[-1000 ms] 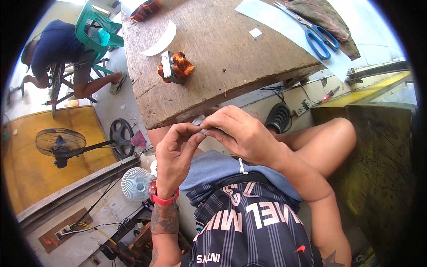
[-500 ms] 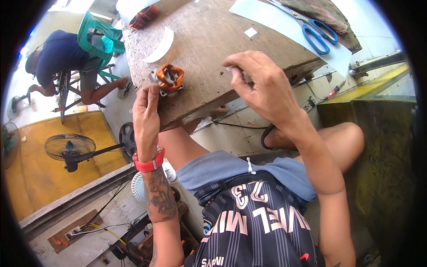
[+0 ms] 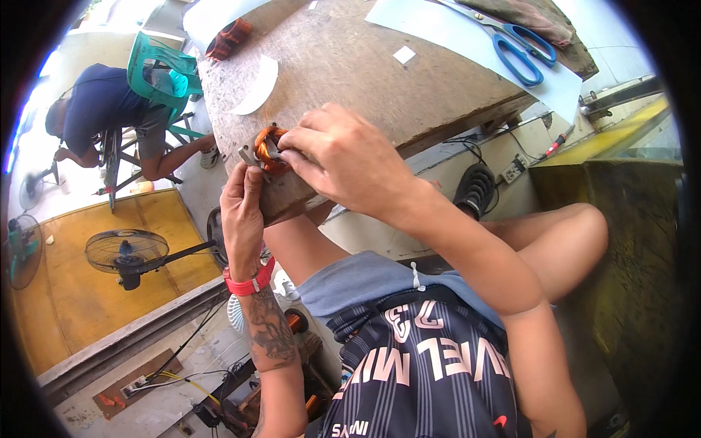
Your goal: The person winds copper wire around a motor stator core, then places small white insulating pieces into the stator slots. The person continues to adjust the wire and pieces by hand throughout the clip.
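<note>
A small motor stator with orange-brown copper windings and metal corners sits at the near left edge of the wooden table. My left hand grips its left side, thumb and fingers closed on the metal. Reaching in from the right, my right hand has its thumb and fingers pinched together at the windings' opening. Whatever lies between those fingertips is hidden. A curved piece of white paper lies just beyond the stator.
On the wooden table are another wound coil, a small white paper square and blue-handled scissors on a white sheet. A person bends beside a green chair. A black fan stands left.
My right hand has moved left and down from above the table to the stator's windings. My left hand keeps its hold, and the stator appears turned a little.
</note>
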{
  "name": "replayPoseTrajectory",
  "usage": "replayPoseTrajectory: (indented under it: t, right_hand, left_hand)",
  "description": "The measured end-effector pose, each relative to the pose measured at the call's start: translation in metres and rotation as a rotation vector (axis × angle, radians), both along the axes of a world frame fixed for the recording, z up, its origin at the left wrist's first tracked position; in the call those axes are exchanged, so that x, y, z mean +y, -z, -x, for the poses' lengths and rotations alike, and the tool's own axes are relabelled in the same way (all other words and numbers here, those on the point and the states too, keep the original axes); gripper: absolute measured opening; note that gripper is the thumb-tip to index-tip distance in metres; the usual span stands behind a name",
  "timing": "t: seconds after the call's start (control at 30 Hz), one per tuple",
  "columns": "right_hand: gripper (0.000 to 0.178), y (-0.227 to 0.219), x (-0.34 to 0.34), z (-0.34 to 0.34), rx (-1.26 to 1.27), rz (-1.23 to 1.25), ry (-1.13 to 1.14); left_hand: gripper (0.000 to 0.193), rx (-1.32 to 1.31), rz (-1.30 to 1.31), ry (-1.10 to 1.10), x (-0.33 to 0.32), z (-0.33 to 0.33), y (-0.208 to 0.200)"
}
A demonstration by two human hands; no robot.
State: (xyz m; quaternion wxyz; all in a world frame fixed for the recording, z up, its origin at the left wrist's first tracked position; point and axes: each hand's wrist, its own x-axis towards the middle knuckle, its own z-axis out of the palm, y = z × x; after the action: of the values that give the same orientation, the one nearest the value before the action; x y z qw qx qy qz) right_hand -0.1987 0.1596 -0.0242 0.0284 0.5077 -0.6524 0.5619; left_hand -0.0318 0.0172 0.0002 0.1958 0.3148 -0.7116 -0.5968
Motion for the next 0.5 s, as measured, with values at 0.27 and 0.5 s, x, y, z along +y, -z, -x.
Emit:
replayPoseTrajectory:
  t: [0.27, 0.5]
  right_hand:
    - [0.017, 0.006, -0.012, -0.007, 0.098, -0.091, 0.050]
    - [0.015, 0.011, -0.012, -0.011, 0.220, -0.031, 0.114]
  left_hand:
    - [0.033, -0.033, -0.023, 0.032, -0.007, -0.010, -0.001]
    - [0.043, -0.053, 0.206, 0.040, -0.015, -0.014, 0.021]
